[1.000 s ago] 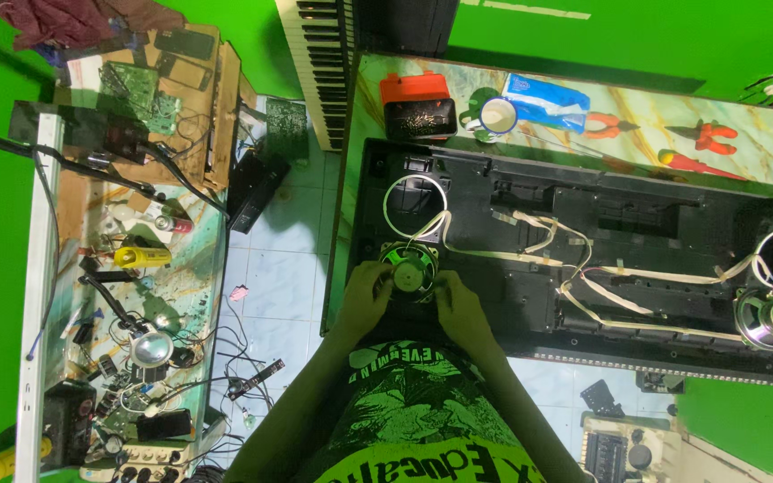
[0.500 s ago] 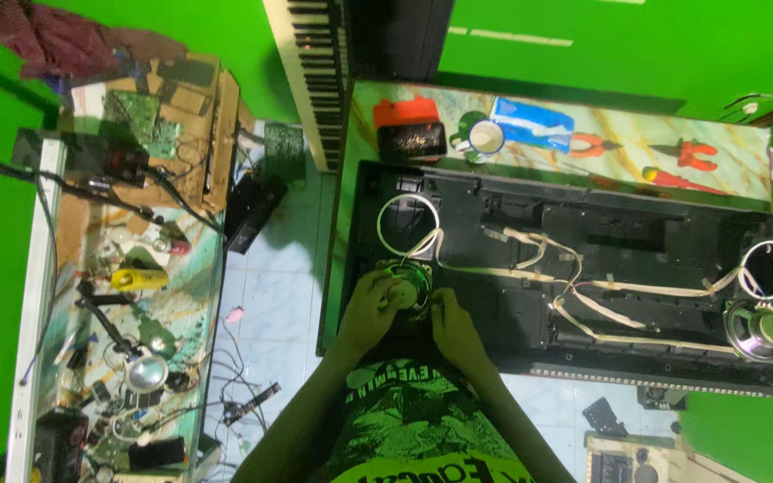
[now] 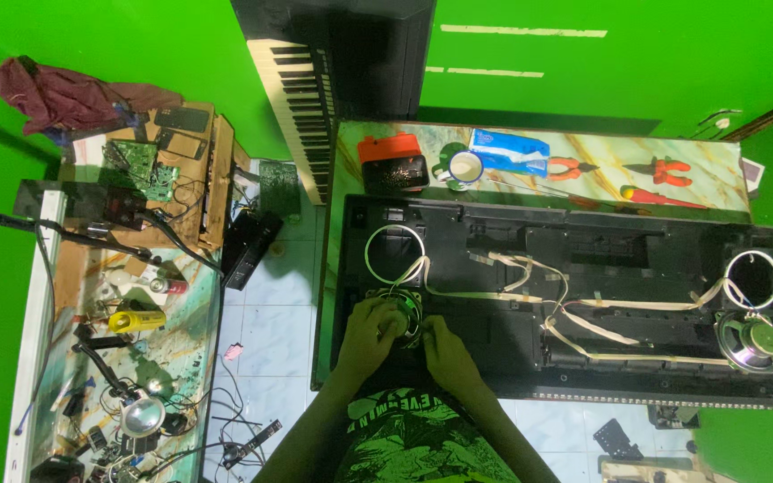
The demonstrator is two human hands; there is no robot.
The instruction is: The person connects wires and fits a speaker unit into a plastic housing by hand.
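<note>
An opened black keyboard case (image 3: 583, 224) lies on the table with its inside facing up. My left hand (image 3: 367, 333) and my right hand (image 3: 441, 347) both grip a small round speaker (image 3: 407, 314) at the case's near left corner. Behind the speaker is an empty round speaker opening (image 3: 395, 253). Flat pale ribbon cables (image 3: 574, 309) run across the case to the right. A second speaker (image 3: 751, 341) lies loose at the right end, below another round opening (image 3: 753, 277).
Behind the case sit an orange-lidded box (image 3: 393, 163), a mug (image 3: 463, 167), a blue packet (image 3: 509, 149) and red-handled pliers (image 3: 668, 168). A piano keyboard (image 3: 295, 112) leans at the back. A cluttered workbench (image 3: 127, 304) with circuit boards, cables and tools stands left.
The view has shifted and my hands have moved in over the left speaker, covering more of it. The case and the other speaker stay in place.
</note>
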